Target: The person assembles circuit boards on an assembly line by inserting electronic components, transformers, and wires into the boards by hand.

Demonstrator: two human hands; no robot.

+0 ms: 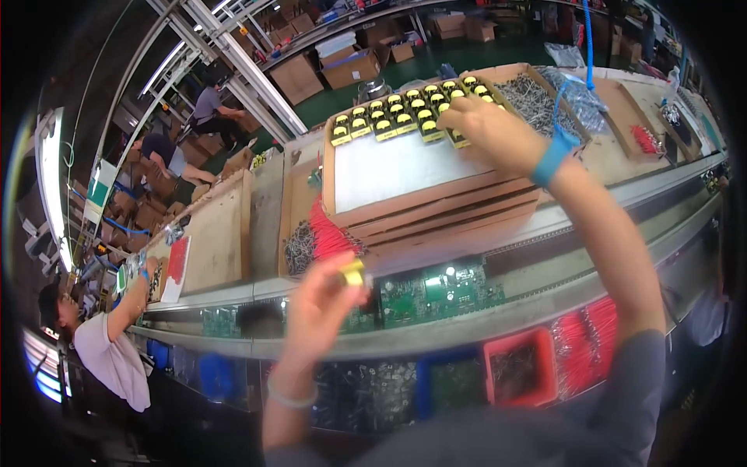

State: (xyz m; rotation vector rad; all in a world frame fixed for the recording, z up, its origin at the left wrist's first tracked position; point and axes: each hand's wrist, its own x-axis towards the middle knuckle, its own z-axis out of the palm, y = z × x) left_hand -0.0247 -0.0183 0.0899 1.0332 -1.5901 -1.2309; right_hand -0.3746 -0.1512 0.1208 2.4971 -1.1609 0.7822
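My left hand (317, 307), blurred by motion, pinches a small yellow-and-black transformer (354, 272) above the conveyor line. With bent fingers pressed together, my right hand (494, 136) reaches over the cardboard tray (428, 187). Its fingertips are among the yellow-and-black transformers (403, 117) standing in rows at the tray's far side; what they grip, if anything, is hidden. A white sheet (381, 171) lines the tray's near part. Below, green circuit boards (432, 288) lie on the conveyor, one of them partly behind my left hand.
Red-sleeved leads (331, 233) and loose metal leads (299, 247) lie beside the stacked trays. Nearest me are a red bin (490, 373), a blue bin (424, 389) and more red leads (587, 342). A blue cord (589, 47) hangs behind. A co-worker (113, 342) works at left.
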